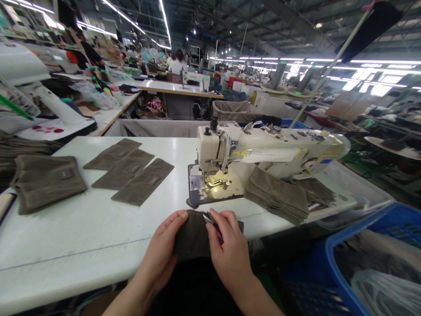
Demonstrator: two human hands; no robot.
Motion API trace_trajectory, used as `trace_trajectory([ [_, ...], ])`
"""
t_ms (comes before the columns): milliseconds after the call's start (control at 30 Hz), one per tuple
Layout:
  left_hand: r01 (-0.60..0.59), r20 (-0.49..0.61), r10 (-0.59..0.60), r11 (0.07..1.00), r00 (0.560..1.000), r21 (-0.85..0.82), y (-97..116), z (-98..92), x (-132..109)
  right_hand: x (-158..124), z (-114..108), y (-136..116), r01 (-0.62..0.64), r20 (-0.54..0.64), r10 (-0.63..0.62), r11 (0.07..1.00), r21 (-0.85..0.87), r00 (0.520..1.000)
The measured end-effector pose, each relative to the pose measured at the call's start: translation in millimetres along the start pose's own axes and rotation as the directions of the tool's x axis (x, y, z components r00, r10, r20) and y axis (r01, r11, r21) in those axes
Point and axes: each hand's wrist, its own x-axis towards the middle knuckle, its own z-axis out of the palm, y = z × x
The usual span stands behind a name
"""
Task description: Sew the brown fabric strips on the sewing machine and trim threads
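Note:
At the near edge of the white table [82,237], both hands hold a small olive-brown fabric piece [192,235]. My left hand [161,254] pinches its left edge with fingers curled. My right hand [226,252] grips a small thread snipper [210,221] with its blades resting on the fabric's top edge. Just beyond stands a cream sewing machine [263,151] with its lit needle plate [213,184].
A stack of the same fabric pieces [278,197] lies right of the needle. Three pieces [130,173] are fanned out at mid-table, another pile [46,182] at far left. A blue basket [362,259] sits at lower right. Other workers sit at distant tables.

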Motion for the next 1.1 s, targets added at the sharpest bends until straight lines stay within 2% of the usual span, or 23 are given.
trace_trajectory([
  [300, 0.016, 0.005, -0.016, 1.0, 1.0, 0.004, -2.9, 2.5, -0.4, -0.5, 2.1, 0.9, -0.009, -0.041, 0.01, 1.0, 0.028, 0.999],
  [600, -0.011, 0.043, 0.01, 1.0, 0.999, 0.005, -7.8, 5.3, -2.3, -0.7, 6.7, 0.6, 0.043, -0.098, -0.036, 0.997, 0.067, 0.994],
  [933, -0.018, 0.065, 0.016, 0.999, 0.998, 0.028, -10.3, 5.3, -2.3, -2.2, 6.6, 4.9, 0.0, -0.083, 0.005, 0.999, 0.053, 0.997],
  [1100, -0.037, 0.104, 0.03, 0.998, 0.994, 0.06, -12.5, 5.4, -3.2, -2.6, 7.7, 3.8, 0.016, -0.085, -0.013, 0.999, 0.036, 0.996],
])
